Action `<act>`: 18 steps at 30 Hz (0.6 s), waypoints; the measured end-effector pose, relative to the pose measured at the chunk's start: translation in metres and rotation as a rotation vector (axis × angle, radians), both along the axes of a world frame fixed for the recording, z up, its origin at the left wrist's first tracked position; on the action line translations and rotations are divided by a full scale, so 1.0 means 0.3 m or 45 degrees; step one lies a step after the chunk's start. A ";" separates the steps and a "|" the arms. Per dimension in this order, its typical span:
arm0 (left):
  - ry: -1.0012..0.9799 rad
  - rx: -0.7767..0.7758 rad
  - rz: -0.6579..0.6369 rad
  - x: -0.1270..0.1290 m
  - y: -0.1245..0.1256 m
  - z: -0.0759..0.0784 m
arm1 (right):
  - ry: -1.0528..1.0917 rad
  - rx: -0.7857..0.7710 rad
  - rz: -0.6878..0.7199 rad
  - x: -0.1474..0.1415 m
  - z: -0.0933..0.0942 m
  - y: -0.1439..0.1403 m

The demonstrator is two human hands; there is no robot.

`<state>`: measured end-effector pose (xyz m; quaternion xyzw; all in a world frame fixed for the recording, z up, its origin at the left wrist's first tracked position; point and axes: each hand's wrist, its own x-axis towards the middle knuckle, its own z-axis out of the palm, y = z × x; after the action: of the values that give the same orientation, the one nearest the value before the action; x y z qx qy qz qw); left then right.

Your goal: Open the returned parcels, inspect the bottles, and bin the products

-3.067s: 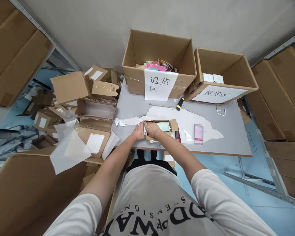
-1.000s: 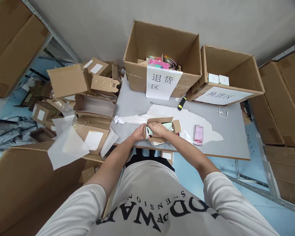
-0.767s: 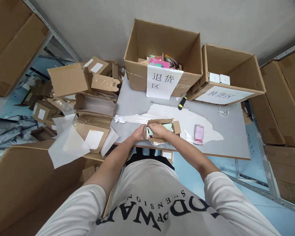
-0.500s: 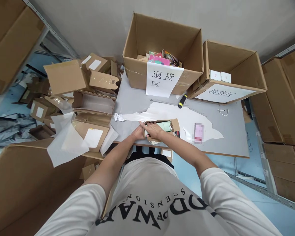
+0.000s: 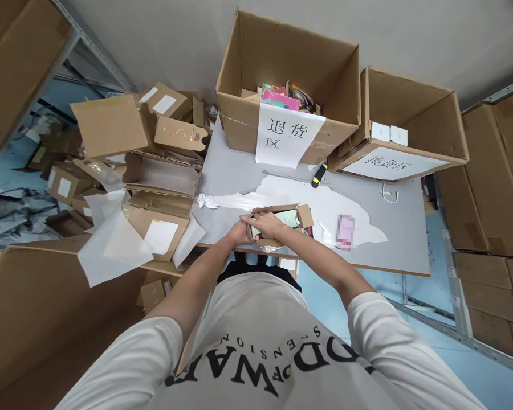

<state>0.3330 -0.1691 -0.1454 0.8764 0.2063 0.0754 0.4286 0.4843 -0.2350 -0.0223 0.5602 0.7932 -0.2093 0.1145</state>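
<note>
Near the frame's centre, at the table's [image 5: 239, 176] front edge: left hand [image 5: 240, 230] closed on the left end of a small open cardboard parcel [image 5: 277, 222], right hand [image 5: 265, 224] clasped over its top, pale green item [image 5: 287, 217] inside. Right of that, a pink packet [image 5: 345, 232]. Farther up, a yellow-handled cutter [image 5: 318, 175]. At top, two large labelled boxes [image 5: 282, 85].

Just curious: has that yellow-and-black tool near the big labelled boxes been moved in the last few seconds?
No. The yellow-and-black tool lies just below the paper label as before; only the camera shifted.
</note>
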 end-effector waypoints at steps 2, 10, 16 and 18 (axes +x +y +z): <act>0.003 0.014 -0.002 0.007 0.003 0.001 | 0.017 0.015 0.003 0.012 0.012 -0.005; 0.008 -0.051 0.029 0.034 0.002 0.003 | -0.015 0.012 -0.026 0.053 0.042 -0.039; -0.011 -0.024 -0.028 0.034 -0.002 -0.014 | -0.011 0.009 -0.040 0.055 0.053 -0.059; -0.010 -0.029 -0.038 0.036 0.001 -0.018 | 0.000 0.014 -0.054 0.058 0.056 -0.062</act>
<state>0.3438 -0.1688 -0.1508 0.8742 0.1924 0.0700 0.4403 0.5016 -0.2537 -0.0056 0.5774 0.7824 -0.2074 0.1071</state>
